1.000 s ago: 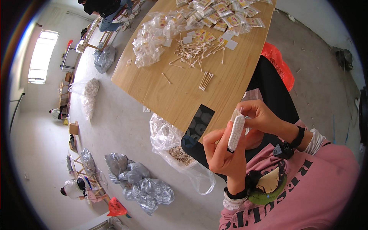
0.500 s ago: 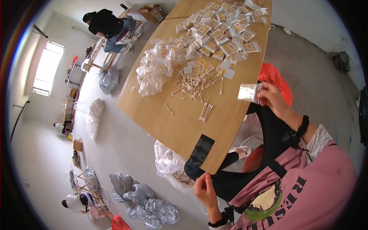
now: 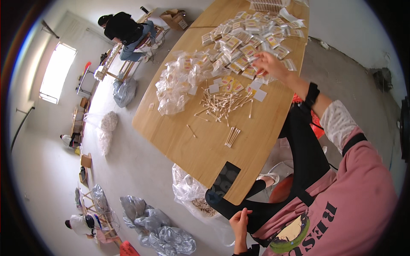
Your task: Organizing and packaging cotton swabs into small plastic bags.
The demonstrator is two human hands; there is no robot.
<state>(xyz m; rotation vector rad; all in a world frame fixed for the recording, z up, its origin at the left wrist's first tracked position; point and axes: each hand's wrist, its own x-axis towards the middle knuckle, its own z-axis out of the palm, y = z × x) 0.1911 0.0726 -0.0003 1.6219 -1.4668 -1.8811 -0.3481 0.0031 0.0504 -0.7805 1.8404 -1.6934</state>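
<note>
While you reach across the wooden table (image 3: 200, 153), hold your forearm high enough that your sleeve drags nothing. The pile of packets (image 3: 250, 42) covers much of its far part; light contact there should cause the fewest slides. Just left of it lies the heap of clear bags (image 3: 171, 91), whose film would likely snag. The tangle of loose cotton swabs (image 3: 224, 104), nearer you, could scatter if brushed. Your right hand (image 3: 268, 65) is over the packets' near side, fingers loosely parted, nothing visible in them; touch cannot be told. Your left hand (image 3: 239, 219) is below the near corner, fingers curled; whether it holds anything is unclear. Clear the yellow cards (image 3: 227, 83) and the small row of swabs (image 3: 232, 137) too.
</note>
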